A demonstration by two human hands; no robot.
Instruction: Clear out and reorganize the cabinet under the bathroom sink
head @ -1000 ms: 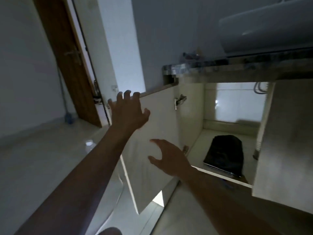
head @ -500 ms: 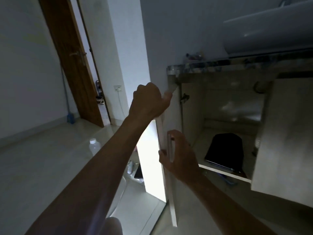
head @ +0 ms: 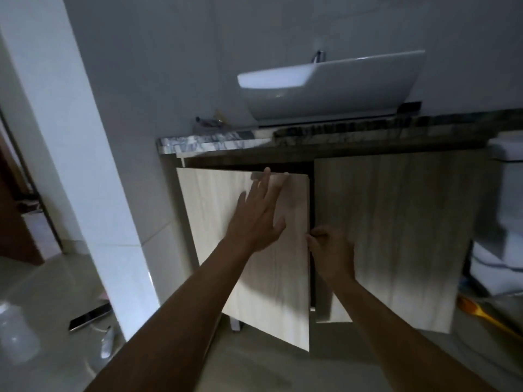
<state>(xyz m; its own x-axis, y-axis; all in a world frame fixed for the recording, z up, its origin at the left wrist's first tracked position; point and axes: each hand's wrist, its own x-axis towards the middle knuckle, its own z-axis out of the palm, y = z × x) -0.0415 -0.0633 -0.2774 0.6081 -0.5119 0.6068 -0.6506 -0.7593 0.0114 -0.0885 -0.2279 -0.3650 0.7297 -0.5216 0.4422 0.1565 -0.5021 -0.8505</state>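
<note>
The cabinet under the sink has two pale wood-grain doors. The left door (head: 215, 222) is almost shut, with a dark gap along its top and right edge. My left hand (head: 257, 216) lies flat on its face, fingers spread. My right hand (head: 331, 253) pinches the left door's right edge with curled fingers. The right door (head: 396, 227) hangs slightly ajar. A white basin (head: 334, 83) sits on the marble counter (head: 215, 137) above. The cabinet's inside is hidden.
A white tiled pillar (head: 85, 165) stands left of the cabinet. On the floor at left lie a plastic bottle (head: 15, 332), a dark flat device (head: 89, 318) and a small white bottle (head: 108, 342). A toilet (head: 506, 210) and an orange brush handle (head: 481, 315) are at right.
The left door swung from wide open to nearly shut under both hands. My left hand went from gripping its top edge to lying flat on its face. The view shifted right and up.
</note>
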